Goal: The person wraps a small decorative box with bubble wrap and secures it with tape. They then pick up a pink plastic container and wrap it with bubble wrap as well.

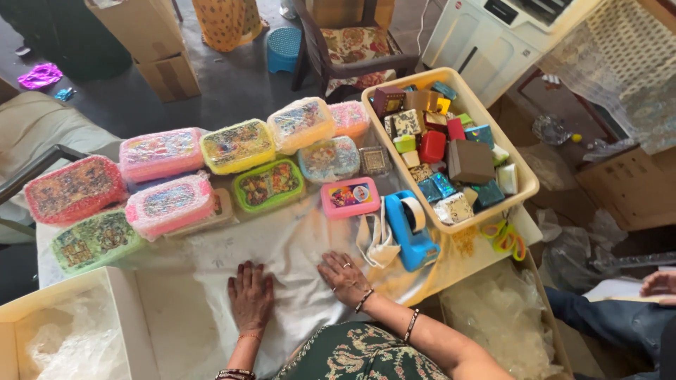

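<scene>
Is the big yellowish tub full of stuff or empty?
Full. The cream tub is packed to its rim with small coloured boxes, piled on one another, so its bottom is hidden.

Under my hands lies a white cloth point(296, 246), thin and crumpled, spread flat over the table. My left hand point(251, 294) and right hand point(344, 277) both press on it palm down, fingers spread, near its front edge.
</scene>
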